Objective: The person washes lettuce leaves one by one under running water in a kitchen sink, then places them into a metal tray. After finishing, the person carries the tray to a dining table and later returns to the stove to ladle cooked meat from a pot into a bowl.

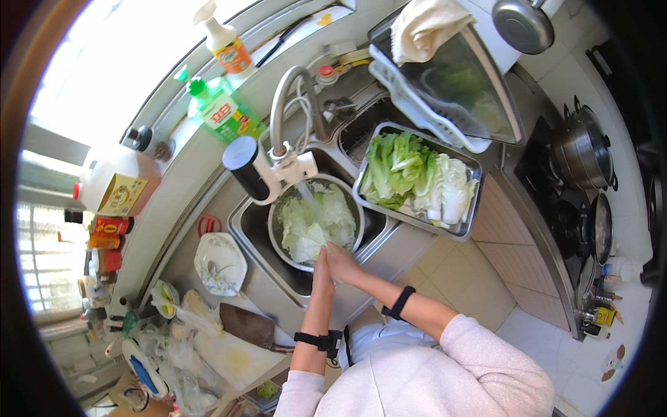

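My left hand [322,275] and my right hand [342,264] meet at the near rim of a round metal basin [272,234] in the sink [292,281]. Between my fingers is a pale cabbage leaf [314,241], held over the basin; the fingertips are partly hidden. More torn cabbage leaves [338,213] fill the basin. Water [306,194] runs onto them from the faucet's white filter head [292,166]. To the right stands a rectangular metal tray [475,206] with green lettuce [398,167] and white-stemmed cabbage [448,190].
A patterned plate [221,263] and red-handled scissors [208,225] lie left of the sink. A cleaver [247,326] rests by a cutting board [239,359]. Dish soap [226,112] stands behind the sink, a lidded white rack [417,104] at back right. Pots [581,151] occupy the stove.
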A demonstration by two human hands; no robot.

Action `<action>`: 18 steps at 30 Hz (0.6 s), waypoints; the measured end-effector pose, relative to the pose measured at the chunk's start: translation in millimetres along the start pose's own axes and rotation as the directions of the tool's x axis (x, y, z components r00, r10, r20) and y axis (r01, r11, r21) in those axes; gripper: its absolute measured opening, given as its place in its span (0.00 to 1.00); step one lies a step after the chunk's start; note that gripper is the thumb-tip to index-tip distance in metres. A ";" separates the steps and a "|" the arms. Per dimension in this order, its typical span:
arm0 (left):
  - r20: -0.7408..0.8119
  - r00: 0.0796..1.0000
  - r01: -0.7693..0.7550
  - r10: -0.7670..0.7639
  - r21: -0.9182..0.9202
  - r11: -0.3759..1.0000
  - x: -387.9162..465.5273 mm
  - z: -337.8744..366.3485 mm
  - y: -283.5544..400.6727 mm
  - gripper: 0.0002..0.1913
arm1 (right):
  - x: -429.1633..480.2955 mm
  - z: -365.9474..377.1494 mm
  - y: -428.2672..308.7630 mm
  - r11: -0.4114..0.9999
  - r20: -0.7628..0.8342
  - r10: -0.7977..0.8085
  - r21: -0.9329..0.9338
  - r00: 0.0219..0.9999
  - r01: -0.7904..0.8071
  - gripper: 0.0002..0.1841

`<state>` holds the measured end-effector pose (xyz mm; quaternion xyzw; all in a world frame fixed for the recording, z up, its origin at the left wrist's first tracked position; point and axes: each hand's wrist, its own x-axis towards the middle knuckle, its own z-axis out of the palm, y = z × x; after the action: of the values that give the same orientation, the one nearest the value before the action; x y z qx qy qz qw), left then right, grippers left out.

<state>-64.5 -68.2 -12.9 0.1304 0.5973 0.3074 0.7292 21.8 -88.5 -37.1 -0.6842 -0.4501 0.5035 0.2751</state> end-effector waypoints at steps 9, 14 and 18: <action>0.560 0.822 -0.286 0.106 0.245 0.926 -80.0 179.6 35.5 0.29 | -92.4 -190.2 -69.5 0.931 -0.655 -0.330 -0.107 0.680 0.349 0.29; 0.713 0.691 -0.376 0.121 0.211 0.902 -57.5 262.6 21.0 0.41 | -76.9 -257.6 -40.9 0.946 -0.778 -0.322 -0.281 0.539 0.160 0.32; 0.692 0.715 -0.547 0.097 0.468 0.694 -22.8 242.5 -11.8 0.47 | -67.5 -257.6 16.7 0.831 -0.632 -0.199 -0.514 0.749 -0.213 0.35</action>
<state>167.5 -48.3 59.8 0.5752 0.3560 0.1530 0.7205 262.8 -136.4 66.8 -0.8681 -0.4465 0.0754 0.2032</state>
